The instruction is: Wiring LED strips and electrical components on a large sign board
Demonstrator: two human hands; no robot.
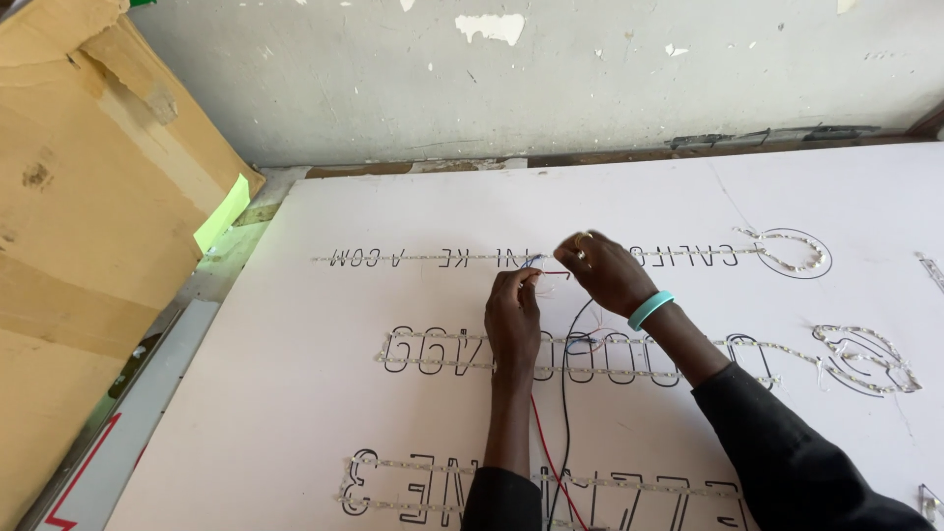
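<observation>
red wire (553,272) pinched by left hand (514,313), right hand (602,269) fingertips

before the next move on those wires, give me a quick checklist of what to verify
1. Left hand grips the thin wire ends: ok.
2. Right hand is at the same wire ends: ok.
3. Red wire and black wire run free between the forearms: ok.
4. Light strip lies flat along the top row of letters: ok.
5. Wire ends actually joined: cannot tell, too small.
6. White board lies flat: ok.
</observation>
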